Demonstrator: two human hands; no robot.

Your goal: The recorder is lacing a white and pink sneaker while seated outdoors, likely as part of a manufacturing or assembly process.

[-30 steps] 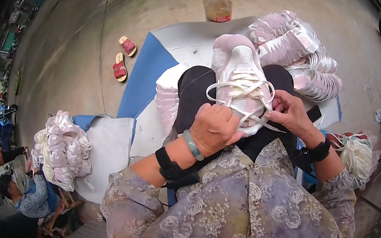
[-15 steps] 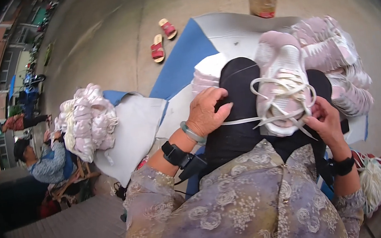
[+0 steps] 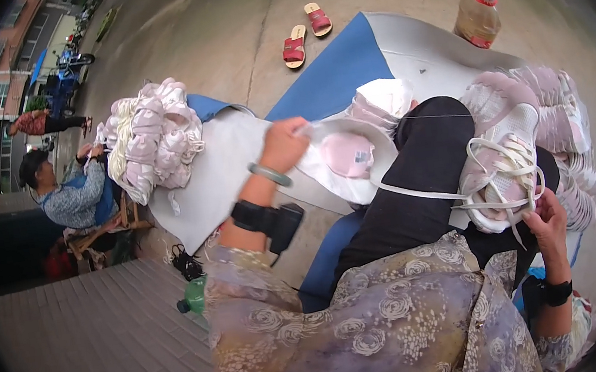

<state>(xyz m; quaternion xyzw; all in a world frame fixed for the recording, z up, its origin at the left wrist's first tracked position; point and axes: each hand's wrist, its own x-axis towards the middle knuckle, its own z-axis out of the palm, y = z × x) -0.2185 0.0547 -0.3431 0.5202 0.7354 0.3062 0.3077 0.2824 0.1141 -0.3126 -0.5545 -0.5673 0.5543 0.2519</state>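
On my right thigh lies a white and pale pink sneaker upper, with a loose cream shoelace looped across its front. My left hand is closed and slightly blurred, out to the left. The lace runs from the upper toward it, curves round and appears to end in its fingers. Close to the lower edge of the upper, my right hand pinches a lace strand between thumb and fingers. A white piece with a pink inside lies beyond my left thigh, beside a stack of white uppers.
More pink-white uppers are stacked at right. A large bundle of uppers stands at left, near a seated person. Red slippers and a red-capped jug are on the ground, past a blue and white sheet.
My left hand has swung left and up, away from the upper, drawing the lace out longer. My right hand stays by the upper's lower edge. The whole view has shifted.
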